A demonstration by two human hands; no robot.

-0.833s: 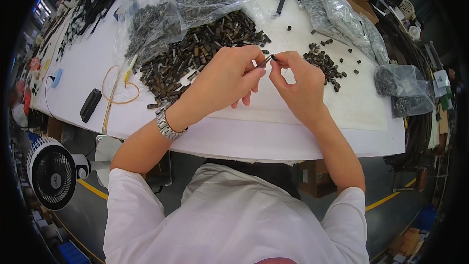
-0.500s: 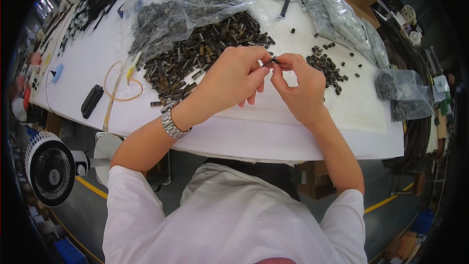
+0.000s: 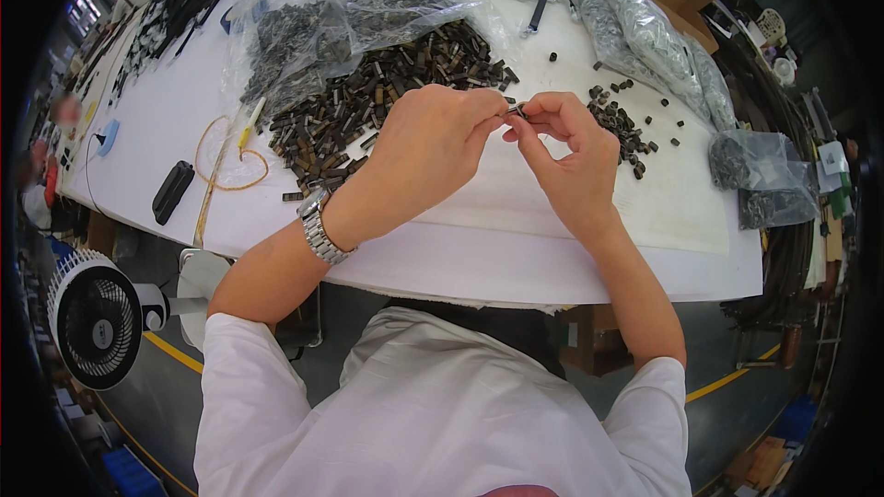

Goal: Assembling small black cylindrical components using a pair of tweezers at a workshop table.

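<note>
The person wears a loose white shirt (image 3: 470, 405), plain across the front, its thin cloth gathered in soft folds and wrinkles. The left sleeve (image 3: 253, 368) and right sleeve (image 3: 652, 405) are short, wide and white as well, ending close to the elbows. A silver watch (image 3: 322, 235) with a shiny metal link band circles the left wrist; its dial is too small to read. The left hand (image 3: 428, 143) and right hand (image 3: 578, 166) are bare. Dark trousers (image 3: 525, 331) show beyond the hem.
</note>
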